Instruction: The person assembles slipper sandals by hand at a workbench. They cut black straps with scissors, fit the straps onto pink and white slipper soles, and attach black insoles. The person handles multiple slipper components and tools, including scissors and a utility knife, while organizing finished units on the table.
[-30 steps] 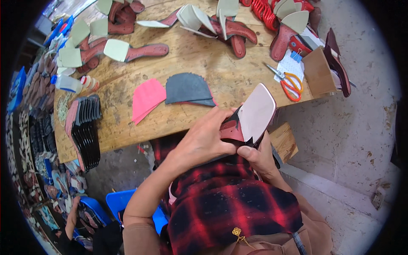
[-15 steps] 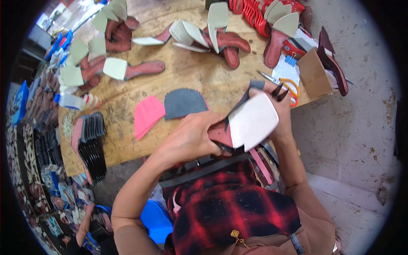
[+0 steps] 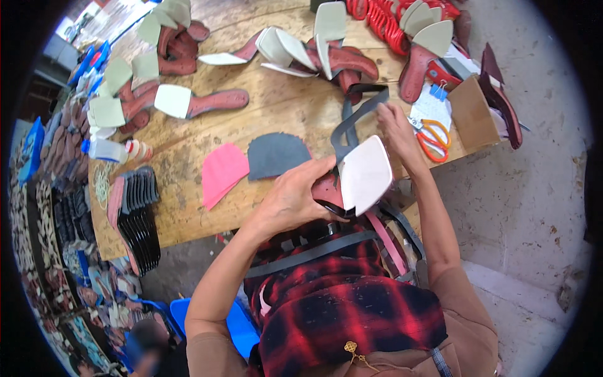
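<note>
My left hand (image 3: pixel 290 193) is wrapped round a reddish-brown shoe insole (image 3: pixel 326 192), its fingers partly hidden beneath it. A pale, squarish toe piece (image 3: pixel 366 174) stands up from the insole's front end and points right. From beside the insole a long dark grey strap (image 3: pixel 342 133) runs upward and bends back in a loop above the tabletop. My right hand (image 3: pixel 400 137) is closed at the strap's upper end, away from the insole, with its fingertips pressed together. To the left lie a rounded dark grey piece (image 3: pixel 276 156) and pink pieces (image 3: pixel 223 173).
Orange-handled scissors (image 3: pixel 433 139) lie right of my right hand, near a cardboard box (image 3: pixel 475 113). More insoles with pale toe pieces (image 3: pixel 217 102) are spread across the wooden table (image 3: pixel 182 220). A stack of black-edged insoles (image 3: pixel 139 213) and a plastic bottle (image 3: pixel 105 149) stand left.
My right hand has moved from beside the toe piece up and away, drawing the grey strap out into a loop. My left hand still holds the insole.
</note>
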The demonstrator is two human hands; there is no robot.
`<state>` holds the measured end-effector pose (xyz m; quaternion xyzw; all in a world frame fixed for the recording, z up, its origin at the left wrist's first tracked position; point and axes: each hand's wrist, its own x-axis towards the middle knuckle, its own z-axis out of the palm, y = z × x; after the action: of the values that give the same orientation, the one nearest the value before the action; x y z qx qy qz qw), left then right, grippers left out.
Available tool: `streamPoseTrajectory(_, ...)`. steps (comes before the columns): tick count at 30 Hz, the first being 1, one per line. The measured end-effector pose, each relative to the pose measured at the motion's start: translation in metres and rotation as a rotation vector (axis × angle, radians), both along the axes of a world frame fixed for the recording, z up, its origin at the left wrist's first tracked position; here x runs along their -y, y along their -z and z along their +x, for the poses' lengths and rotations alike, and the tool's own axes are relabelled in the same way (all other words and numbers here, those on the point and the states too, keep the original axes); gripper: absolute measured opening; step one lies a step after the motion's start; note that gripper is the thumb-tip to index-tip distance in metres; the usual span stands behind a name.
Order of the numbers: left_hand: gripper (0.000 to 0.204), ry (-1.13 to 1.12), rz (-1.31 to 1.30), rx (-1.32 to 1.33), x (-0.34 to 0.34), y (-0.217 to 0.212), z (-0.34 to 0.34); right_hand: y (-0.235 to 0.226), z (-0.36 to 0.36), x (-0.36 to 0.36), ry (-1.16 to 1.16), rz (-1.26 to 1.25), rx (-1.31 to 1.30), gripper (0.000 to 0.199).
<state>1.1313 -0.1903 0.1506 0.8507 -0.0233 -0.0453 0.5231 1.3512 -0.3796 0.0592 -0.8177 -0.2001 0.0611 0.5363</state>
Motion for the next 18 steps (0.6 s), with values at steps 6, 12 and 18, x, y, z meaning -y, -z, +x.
streamPoseTrajectory(6,0.094,-0.103,0.088,-0.072,-0.022,0.019,-0.020,-0.041,-0.109,0.012,-0.320,0.097,-0.806,0.050)
streamPoseTrajectory(12,0.093,0.023,0.096,-0.088,-0.039,0.021,-0.029,-0.040,-0.118,-0.024,-0.503,0.275,-1.199,0.039)
streamPoseTrajectory(18,0.088,0.195,0.136,-0.084,-0.046,0.007,-0.027,-0.023,-0.109,-0.029,-0.588,0.442,-1.291,0.027)
